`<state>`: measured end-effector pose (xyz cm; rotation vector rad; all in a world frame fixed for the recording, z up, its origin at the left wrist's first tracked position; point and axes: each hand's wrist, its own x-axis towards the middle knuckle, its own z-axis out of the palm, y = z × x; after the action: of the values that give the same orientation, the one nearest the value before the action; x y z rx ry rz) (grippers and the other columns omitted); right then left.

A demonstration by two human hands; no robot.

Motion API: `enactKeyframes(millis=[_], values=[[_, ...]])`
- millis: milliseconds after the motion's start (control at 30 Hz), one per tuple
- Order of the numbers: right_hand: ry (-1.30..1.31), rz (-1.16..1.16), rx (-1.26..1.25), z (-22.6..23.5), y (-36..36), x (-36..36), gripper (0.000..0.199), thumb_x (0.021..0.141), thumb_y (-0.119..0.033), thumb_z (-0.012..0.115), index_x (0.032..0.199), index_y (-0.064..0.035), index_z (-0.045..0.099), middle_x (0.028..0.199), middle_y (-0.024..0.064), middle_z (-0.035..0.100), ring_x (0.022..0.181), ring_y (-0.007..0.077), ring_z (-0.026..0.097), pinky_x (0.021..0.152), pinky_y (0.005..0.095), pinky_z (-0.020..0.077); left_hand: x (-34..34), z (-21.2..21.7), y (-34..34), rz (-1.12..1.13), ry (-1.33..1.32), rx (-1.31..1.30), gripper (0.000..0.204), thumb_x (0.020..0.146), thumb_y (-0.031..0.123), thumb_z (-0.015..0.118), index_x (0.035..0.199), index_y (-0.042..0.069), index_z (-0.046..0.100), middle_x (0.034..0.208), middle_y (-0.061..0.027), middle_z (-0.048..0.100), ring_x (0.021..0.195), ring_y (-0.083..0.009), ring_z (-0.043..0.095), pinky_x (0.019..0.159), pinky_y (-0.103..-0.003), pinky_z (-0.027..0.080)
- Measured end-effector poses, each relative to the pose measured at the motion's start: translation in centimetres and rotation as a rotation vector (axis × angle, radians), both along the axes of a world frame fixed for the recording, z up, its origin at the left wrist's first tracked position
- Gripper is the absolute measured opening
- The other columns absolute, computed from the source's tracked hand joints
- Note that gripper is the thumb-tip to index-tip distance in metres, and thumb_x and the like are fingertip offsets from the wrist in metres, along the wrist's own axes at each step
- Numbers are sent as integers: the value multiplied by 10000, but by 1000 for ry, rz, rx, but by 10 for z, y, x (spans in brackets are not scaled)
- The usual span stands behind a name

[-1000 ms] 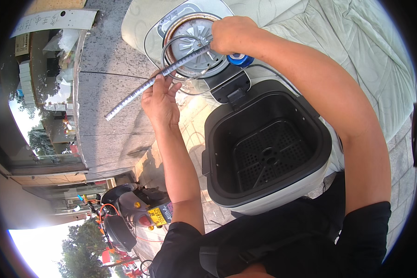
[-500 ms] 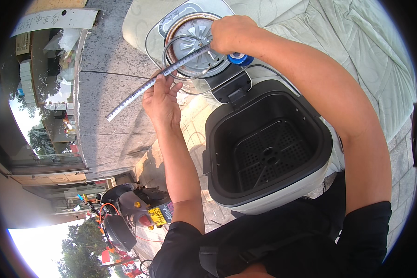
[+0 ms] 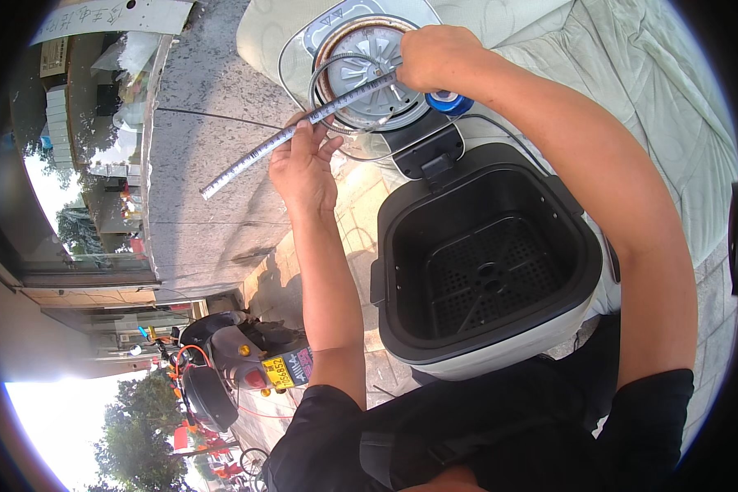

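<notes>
The tub (image 3: 388, 271) has a matt black plastic rim and a smooth, pale plastic outer shell (image 3: 508, 348). Beyond the tub, the round plate (image 3: 361, 41) is dull silvery metal, roughened by brown rust at its edge, and the ribbed tube (image 3: 312, 78) is metallic. Left of the tub, the measuring strip (image 3: 258, 153) is smooth with a slight shine, and the grey slab (image 3: 209, 164) is rough and speckled. Right of the tub spreads matt, creased cloth (image 3: 599, 66).

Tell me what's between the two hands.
In the head view, a graduated strip spans left hand to right hand, crossing in front of the round metal plate; a looped cable sits there too.
</notes>
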<state>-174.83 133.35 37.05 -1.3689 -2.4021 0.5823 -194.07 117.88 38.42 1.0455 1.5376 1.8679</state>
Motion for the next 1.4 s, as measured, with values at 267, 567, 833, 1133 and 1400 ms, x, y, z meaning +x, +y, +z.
enactKeyframes(millis=[267,567,833,1133,1400], values=[[2,-1,-1,4,-2,-4,322,775,-113,696,1077,-112,807,1042,122,784,964,285,767,794,439,612,-3,3,-3,13,9,8,203,1043,30,551,1215,-73,580,1077,-207,711,1004,-292,750,691,-346,659],[10,5,-3,3,0,-3,313,779,-120,691,1068,-113,810,1037,120,784,969,291,765,794,435,610,-2,1,-2,15,5,14,227,1030,24,564,1234,-76,580,1082,-204,712,990,-292,750,689,-351,660],[36,29,-5,2,-1,-2,270,833,-214,670,1029,-86,805,1003,145,779,951,298,760,804,434,602,-1,-1,-2,21,44,17,227,1018,35,607,1216,-74,596,1089,-183,715,1005,-278,741,678,-336,655],[491,186,-132,-16,-2,66,643,936,-572,695,678,16,715,608,97,652,601,174,636,615,321,520,3,-21,1,87,428,-105,416,972,114,729,1311,-97,611,1130,-151,742,917,-137,693,700,-262,552],[917,-228,-376,-61,-14,167,630,929,-625,700,716,-32,691,664,22,603,591,92,528,582,252,436,20,-27,18,202,988,-165,366,927,199,744,1230,-2,706,1055,-109,767,837,-201,697,774,-368,555]])
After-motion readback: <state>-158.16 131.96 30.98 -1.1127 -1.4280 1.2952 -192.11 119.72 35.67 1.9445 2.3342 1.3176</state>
